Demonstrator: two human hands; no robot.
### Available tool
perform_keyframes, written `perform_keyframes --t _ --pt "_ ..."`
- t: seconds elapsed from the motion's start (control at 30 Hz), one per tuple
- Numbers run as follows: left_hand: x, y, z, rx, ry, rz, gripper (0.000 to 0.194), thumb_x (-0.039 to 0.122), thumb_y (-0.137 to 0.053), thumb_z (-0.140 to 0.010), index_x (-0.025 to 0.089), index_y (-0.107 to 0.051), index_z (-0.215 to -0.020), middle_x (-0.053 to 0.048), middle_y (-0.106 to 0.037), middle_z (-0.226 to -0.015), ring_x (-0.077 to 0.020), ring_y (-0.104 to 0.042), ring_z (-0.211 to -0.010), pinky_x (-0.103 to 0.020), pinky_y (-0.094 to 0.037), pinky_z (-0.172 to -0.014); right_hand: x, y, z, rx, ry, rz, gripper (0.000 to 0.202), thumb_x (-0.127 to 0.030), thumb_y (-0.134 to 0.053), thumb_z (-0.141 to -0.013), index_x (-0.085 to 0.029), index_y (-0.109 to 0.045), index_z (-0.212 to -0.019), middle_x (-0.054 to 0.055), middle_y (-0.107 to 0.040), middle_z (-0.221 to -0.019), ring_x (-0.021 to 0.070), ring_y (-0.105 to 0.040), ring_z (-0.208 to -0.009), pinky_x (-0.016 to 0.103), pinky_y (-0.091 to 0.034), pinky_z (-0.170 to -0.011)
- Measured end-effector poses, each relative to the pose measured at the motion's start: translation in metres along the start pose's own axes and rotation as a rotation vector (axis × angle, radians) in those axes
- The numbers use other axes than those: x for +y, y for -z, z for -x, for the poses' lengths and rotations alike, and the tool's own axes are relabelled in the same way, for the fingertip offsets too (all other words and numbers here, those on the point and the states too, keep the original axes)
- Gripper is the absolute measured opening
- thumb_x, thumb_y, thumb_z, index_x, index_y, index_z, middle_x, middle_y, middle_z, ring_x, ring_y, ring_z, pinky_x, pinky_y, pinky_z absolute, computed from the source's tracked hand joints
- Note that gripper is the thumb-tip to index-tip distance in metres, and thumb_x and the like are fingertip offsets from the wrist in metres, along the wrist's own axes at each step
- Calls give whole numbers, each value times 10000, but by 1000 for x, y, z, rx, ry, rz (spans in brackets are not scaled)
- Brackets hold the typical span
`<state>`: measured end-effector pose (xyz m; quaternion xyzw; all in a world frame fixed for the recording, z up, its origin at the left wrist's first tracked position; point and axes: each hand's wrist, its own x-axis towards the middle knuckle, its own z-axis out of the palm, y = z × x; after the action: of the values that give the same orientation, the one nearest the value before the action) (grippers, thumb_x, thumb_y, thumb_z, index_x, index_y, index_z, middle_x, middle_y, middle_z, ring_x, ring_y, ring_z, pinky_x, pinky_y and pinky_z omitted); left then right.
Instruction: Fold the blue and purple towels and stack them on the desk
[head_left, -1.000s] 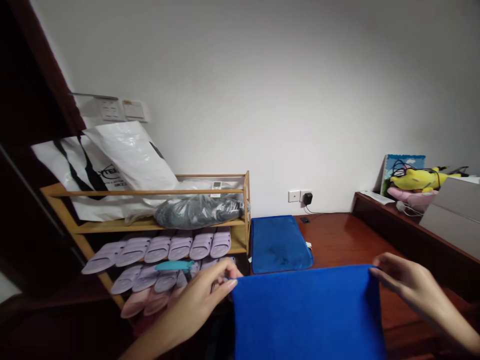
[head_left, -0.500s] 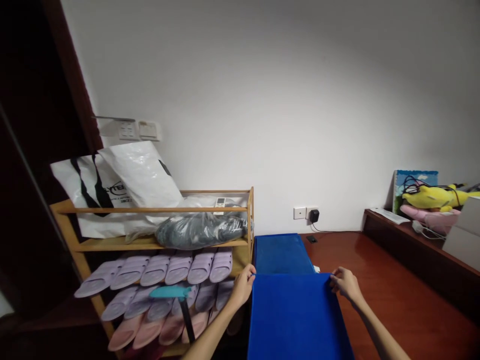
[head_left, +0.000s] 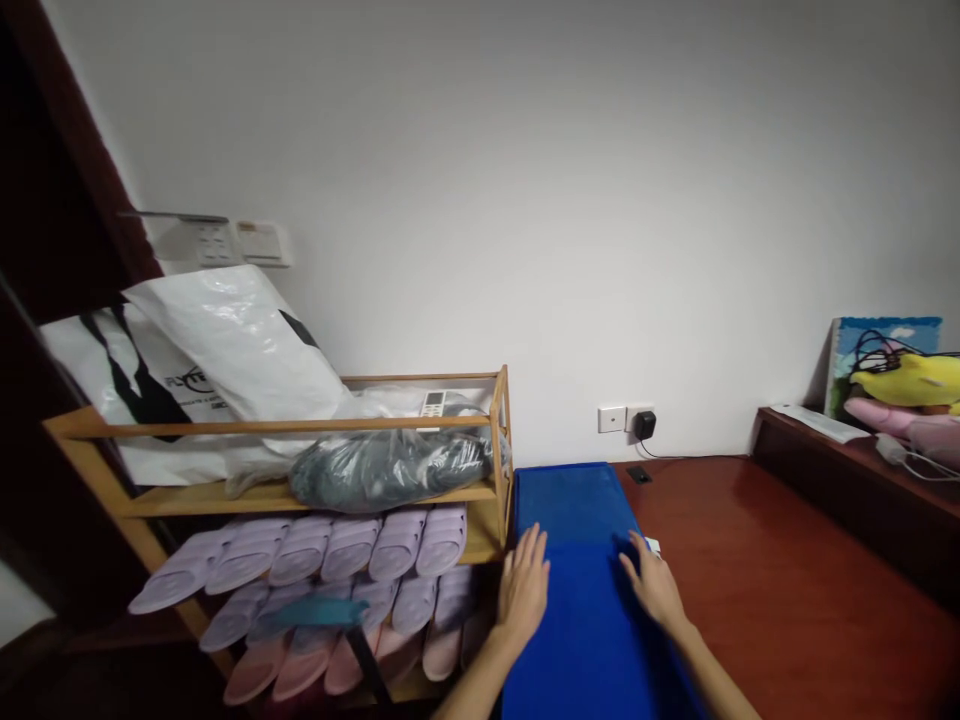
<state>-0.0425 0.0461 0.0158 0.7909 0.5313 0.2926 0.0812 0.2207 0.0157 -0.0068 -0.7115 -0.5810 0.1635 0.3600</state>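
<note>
A bright blue fabric-like panel [head_left: 577, 640] lies in front of me, its far edge over a darker blue flat surface [head_left: 574, 495] at the wall. My left hand [head_left: 525, 585] rests flat near the panel's left edge, with its fingers stretched forward and nothing in them. Along the right edge is my right hand [head_left: 654, 585], fingers apart, thumb toward the panel. It also holds nothing. Whether the right fingertips press on the blue fabric is hard to make out. A small white piece [head_left: 652, 546] shows beside the right hand.
Left stands a wooden shoe rack [head_left: 277, 428] with lilac slippers [head_left: 349, 545], pink slippers [head_left: 300, 665], white bags [head_left: 240, 350] and a plastic-wrapped dark bundle [head_left: 390, 470]. Right is a reddish-brown wooden surface [head_left: 750, 560]. A black plug [head_left: 645, 425] sits in a wall socket. A yellow plush toy [head_left: 911, 380] lies far right.
Both hands have let go of the blue panel's far corners. The panel now lies flatter over the darker blue surface, and the hands have moved closer together with fingers opened.
</note>
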Motion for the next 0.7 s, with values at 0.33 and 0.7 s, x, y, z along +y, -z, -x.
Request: perform_keyframes --t 0.33,0.7 --pt "-9 -35 19 -160 -153 -276 512 408 -267 -952 246 -240 -1438 -64 -271 -1501 -234 -242 -1371 -501 -260 -1091 15 -25 17 -50 205 442 571 -531 -243 -903 -264 -327 -1401 41 -322 -1474 226 -240 -1371 487 -220 -1104" --pt "-2 18 129 -113 -869 -271 444 276 -417 -930 271 -381 -1372 5 -471 -1384 -167 -487 -1222 -302 -452 -981 5 21 132 -184 539 387 503 -463 -374 -887 -421 -295 -1382 -21 -351 -1440 230 -401 -1283 418 -407 -1010"
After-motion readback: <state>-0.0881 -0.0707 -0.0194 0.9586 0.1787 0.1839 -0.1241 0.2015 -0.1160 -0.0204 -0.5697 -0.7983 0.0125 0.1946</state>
